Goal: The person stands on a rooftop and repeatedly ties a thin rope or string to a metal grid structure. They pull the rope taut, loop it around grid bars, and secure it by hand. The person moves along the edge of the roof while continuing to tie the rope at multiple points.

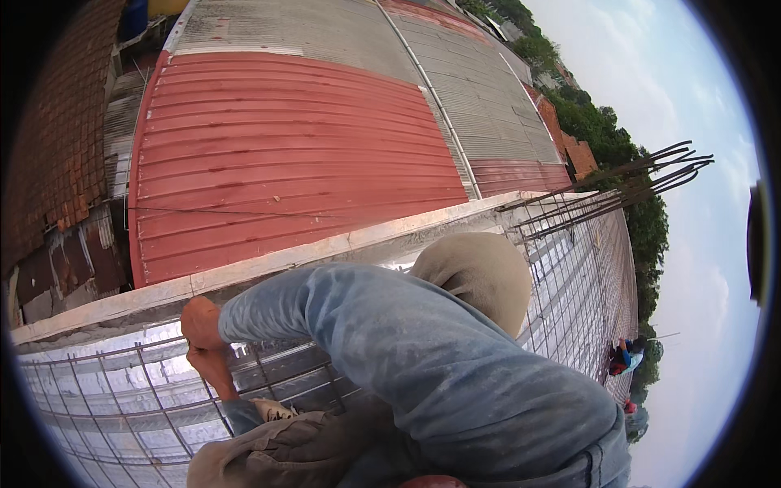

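Observation:
Close together, both my hands are at the edge of a steel rebar mesh point(122, 415) that lies over shiny corrugated metal sheeting point(174, 366). My right hand point(200, 322), at the end of a faded blue sleeve point(390, 329), is bent with its fingers hidden from view. Just below it my left hand point(210, 369) reaches up from behind my knee, its fingers near the mesh bars. Whether either hand holds a tool or wire cannot be seen. My knees in brownish trousers point(476, 274) frame the arms. Part of a light-coloured shoe point(274, 409) shows beside the mesh.
A concrete ledge point(305, 253) runs along the roof edge, with red metal roofing point(293, 140) beyond it. Long hooked rebars point(647, 174) jut out at the right. Further along the mesh, a person point(628, 357) is crouched. Tiled roofs point(67, 122) stand at the left.

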A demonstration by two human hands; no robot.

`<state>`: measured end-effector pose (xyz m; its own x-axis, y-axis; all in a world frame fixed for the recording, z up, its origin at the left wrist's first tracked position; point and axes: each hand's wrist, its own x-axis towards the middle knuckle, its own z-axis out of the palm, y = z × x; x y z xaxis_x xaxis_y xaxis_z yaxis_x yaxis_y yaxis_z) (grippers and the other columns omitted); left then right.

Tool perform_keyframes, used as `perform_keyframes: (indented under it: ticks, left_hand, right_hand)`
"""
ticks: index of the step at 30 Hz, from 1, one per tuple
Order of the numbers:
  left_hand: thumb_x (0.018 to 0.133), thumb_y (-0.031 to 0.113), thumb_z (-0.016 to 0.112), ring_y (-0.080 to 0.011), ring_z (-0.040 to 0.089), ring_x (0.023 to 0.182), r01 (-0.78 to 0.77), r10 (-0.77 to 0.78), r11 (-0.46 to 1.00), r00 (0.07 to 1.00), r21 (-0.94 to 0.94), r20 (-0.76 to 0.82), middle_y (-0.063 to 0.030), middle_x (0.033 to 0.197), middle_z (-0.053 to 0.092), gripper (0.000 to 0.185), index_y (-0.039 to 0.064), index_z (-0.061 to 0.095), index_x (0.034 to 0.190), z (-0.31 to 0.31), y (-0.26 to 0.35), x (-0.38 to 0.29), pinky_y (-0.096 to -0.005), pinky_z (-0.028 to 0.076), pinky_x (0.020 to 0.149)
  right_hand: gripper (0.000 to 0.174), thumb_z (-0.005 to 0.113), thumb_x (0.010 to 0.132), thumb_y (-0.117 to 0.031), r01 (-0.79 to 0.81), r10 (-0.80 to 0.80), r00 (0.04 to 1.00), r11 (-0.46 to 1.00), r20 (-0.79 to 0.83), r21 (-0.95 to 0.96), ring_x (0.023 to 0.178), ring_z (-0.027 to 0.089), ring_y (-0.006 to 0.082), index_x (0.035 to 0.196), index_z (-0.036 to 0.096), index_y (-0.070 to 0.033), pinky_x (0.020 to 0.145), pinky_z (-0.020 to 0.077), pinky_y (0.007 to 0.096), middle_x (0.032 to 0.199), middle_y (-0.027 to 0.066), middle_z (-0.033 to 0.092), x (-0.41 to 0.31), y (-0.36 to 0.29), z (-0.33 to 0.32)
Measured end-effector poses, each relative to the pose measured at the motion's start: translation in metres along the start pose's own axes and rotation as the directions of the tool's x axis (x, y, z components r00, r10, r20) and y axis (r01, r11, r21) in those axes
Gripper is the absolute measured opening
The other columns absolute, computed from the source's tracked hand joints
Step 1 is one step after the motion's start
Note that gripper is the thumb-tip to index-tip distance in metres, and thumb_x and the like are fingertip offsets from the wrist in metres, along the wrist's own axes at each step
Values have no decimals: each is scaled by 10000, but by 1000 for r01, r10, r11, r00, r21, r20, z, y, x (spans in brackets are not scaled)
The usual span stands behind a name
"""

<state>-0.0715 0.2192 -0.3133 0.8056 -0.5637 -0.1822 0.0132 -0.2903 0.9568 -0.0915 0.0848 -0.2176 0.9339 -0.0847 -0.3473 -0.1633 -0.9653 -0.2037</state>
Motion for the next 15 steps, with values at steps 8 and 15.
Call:
perform_keyframes:
  ticks: [8, 15]
  left_hand:
    - [1034, 59, 621, -96, 633, 897, 109, -99, 964, 994, -242, 56, -47, 962, 759, 170, -23, 769, 1047, 5, 22, 9, -287, 506, 792]
    - [975, 108, 662, -130, 652, 867, 224, -225, 974, 972, 20, 71, -73, 939, 770, 226, 29, 787, 1146, -21, 50, 24, -302, 504, 811]
  right_hand:
    - [179, 682, 862, -253, 343, -324, 904, 939, -279, 23, 848, 773, 293, 788, 775, -119, 656, 574, 440, 903, 125, 782, -39, 38, -12]
    - [333, 592, 979, -185, 480, -524, 836, 842, -163, -248, 879, 720, 275, 1258, 646, -11, 766, 599, 389, 1038, 117, 626, -27, 63, -7]
